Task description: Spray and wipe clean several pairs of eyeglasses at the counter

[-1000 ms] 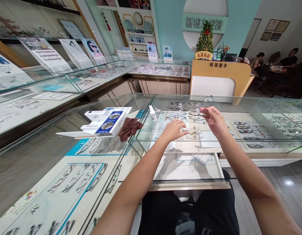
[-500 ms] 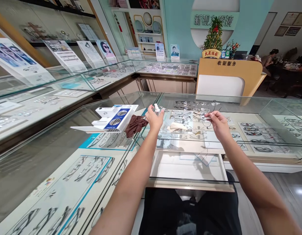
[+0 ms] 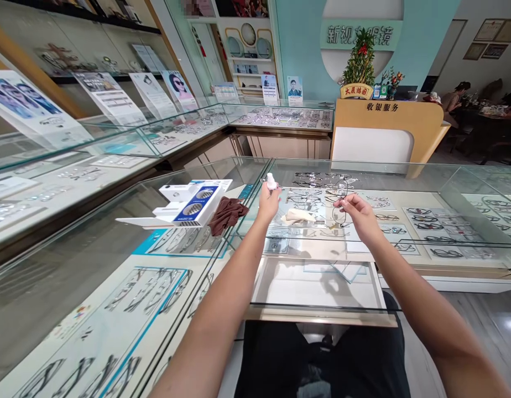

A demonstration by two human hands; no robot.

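Note:
My left hand (image 3: pixel 269 203) is wrapped round a small white bottle (image 3: pixel 271 181), held upright above the glass counter. Between the fingertips of my right hand (image 3: pixel 358 213) is a thin-rimmed pair of glasses (image 3: pixel 342 216), turned on its side. A crumpled beige cloth (image 3: pixel 299 215) lies on the counter between and below the hands. Left of my left hand, a brown cloth (image 3: pixel 228 215) rests against an open white and blue box (image 3: pixel 197 205).
An open white drawer (image 3: pixel 292 283) sits below the counter's near edge, in front of my lap. Glass display cases with rows of glasses (image 3: pixel 429 225) surround me. Behind stands a yellow cashier desk (image 3: pixel 375 116). A person (image 3: pixel 453 101) sits at the far right.
My right hand has moved left with the glasses, which are now turned more upright. My left hand has shifted slightly right with the bottle.

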